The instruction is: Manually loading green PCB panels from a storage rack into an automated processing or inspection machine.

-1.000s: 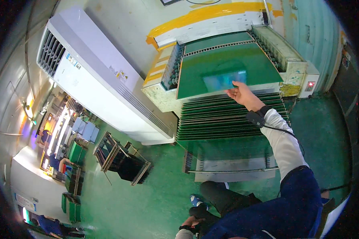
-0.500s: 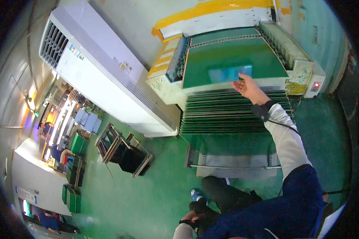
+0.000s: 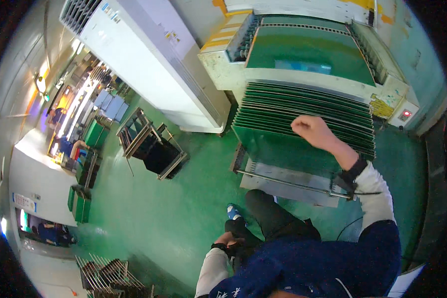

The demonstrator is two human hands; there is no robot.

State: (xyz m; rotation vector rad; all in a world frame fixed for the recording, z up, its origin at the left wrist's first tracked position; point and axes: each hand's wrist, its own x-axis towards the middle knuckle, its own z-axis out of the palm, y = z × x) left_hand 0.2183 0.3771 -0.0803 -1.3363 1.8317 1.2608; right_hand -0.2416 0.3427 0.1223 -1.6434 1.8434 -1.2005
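Probably stiff, slippery green panels suit edge holds; right hand curls fingers together; left hand's (nearer) I cannot tell.

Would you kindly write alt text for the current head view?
A person's right hand is near a row of green panels before a pale machine bearing another green panel. The left hand is at the leg; a white air conditioner stands to the left.
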